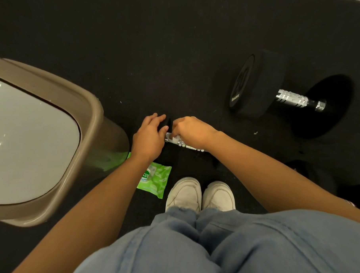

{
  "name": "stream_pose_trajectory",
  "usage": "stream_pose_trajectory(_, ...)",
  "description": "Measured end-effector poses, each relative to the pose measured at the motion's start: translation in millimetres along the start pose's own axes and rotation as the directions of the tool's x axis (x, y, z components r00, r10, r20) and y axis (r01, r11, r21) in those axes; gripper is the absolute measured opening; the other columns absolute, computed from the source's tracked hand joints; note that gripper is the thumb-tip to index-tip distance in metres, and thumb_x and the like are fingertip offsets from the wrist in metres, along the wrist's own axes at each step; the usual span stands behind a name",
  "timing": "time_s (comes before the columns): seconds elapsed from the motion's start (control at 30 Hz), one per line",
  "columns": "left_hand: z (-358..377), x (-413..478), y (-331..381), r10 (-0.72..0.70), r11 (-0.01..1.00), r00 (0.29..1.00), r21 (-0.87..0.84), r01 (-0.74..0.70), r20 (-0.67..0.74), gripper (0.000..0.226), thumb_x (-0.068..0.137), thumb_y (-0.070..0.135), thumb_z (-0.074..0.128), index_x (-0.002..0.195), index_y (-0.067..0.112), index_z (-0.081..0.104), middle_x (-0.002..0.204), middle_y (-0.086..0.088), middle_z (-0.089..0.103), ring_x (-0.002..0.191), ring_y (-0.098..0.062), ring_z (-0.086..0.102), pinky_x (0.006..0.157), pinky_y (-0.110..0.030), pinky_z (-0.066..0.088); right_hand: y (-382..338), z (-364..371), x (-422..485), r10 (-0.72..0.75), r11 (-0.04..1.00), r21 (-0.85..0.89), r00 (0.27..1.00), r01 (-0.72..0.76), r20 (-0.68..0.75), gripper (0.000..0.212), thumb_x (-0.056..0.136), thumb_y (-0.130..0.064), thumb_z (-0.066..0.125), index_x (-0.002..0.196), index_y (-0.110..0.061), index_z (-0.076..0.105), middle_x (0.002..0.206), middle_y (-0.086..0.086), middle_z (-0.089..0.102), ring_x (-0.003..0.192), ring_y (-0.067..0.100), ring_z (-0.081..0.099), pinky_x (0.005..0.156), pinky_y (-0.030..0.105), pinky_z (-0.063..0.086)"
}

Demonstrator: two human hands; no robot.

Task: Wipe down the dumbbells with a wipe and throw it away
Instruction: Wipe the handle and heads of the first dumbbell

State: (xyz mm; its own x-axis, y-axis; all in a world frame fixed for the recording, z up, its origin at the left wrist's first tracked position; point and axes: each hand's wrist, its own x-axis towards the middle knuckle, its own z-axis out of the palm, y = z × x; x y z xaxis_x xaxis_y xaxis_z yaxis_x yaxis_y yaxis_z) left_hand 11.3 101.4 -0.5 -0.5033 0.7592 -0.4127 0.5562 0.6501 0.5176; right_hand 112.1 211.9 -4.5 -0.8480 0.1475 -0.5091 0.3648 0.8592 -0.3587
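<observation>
The wipe [175, 139] is a small white wad pressed onto the chrome handle of the near dumbbell [188, 146], which lies on the black floor [137, 52] just above the middle of the view. The right hand [190, 131] is closed on the wipe, its fingers curled down and pinching it against the bar at the handle's left end. The left hand [149, 138] sits at 9 o'clock from the wipe and holds the dumbbell's black end weight, with fingers over the top and the thumb on the near side. The other end of this dumbbell runs under the right forearm toward 4 o'clock and is too dark to make out.

The far dumbbell [290, 97] lies well apart at 2 o'clock from the hands, untouched. Its ribbed chrome handle sits between two black round ends, and the left end faces the camera.

At 6 o'clock from the left hand, partly under the left forearm, a green pack of wipes [156, 180] lies flat on the floor. A tan bin [89, 120] with a pale grey lid stands at 9 o'clock, filling the left edge. Two white shoes [201, 194] stand side by side at 6 o'clock from the near dumbbell, with light blue jeans [211, 247] below them.
</observation>
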Motion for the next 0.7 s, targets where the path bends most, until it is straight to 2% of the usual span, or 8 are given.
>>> stream_pose_trajectory(0.2, 0, 1, 1, -0.005, 1.000, 1.000, 0.006, 0.005, 0.001, 0.043, 0.099, 0.027, 0.044, 0.141, 0.022, 0.039, 0.150, 0.001, 0.031, 0.135, -0.019, 0.035, 0.104, -0.039, 0.035, 7, 1, -5, 0.064, 0.995, 0.075, 0.996, -0.060, -0.054, 0.039, 0.088, 0.001, 0.051, 0.123, -0.015, 0.060, 0.126, 0.005, 0.053, 0.113, 0.023, 0.052, 0.093, 0.035, 0.047)
stream_pose_trajectory(0.47, -2, 0, 1, -0.007, 1.000, 1.000, 0.020, 0.007, 0.017, 0.044, 0.099, 0.027, 0.043, 0.142, 0.023, 0.037, 0.151, 0.001, 0.030, 0.135, -0.019, 0.035, 0.102, -0.037, 0.036, 0, -2, -10, 0.046, 0.969, 0.244, 0.998, -0.034, -0.043, 0.031, 0.086, -0.021, 0.058, 0.116, -0.012, 0.064, 0.117, 0.004, 0.055, 0.103, 0.018, 0.055, 0.087, 0.033, 0.047)
stream_pose_trajectory(0.57, -1, 1, 1, -0.009, 1.000, 1.000, 0.011, 0.009, 0.018, 0.044, 0.099, 0.027, 0.043, 0.142, 0.023, 0.038, 0.150, 0.001, 0.030, 0.134, -0.019, 0.035, 0.104, -0.040, 0.035, 2, -2, -12, 0.082, 0.970, 0.235, 0.994, -0.064, -0.066, 0.028, 0.089, -0.028, 0.057, 0.108, -0.009, 0.067, 0.116, 0.003, 0.057, 0.103, 0.019, 0.056, 0.089, 0.035, 0.047)
stream_pose_trajectory(0.7, -1, 1, 1, -0.006, 1.000, 1.000, 0.018, 0.005, 0.019, 0.044, 0.099, 0.027, 0.043, 0.142, 0.023, 0.038, 0.150, 0.001, 0.030, 0.134, -0.019, 0.036, 0.103, -0.040, 0.036, 1, -3, -10, 0.094, 0.986, 0.144, 0.992, -0.081, -0.082, 0.026, 0.093, -0.018, 0.051, 0.113, -0.008, 0.066, 0.121, 0.006, 0.056, 0.107, 0.023, 0.055, 0.092, 0.038, 0.046)
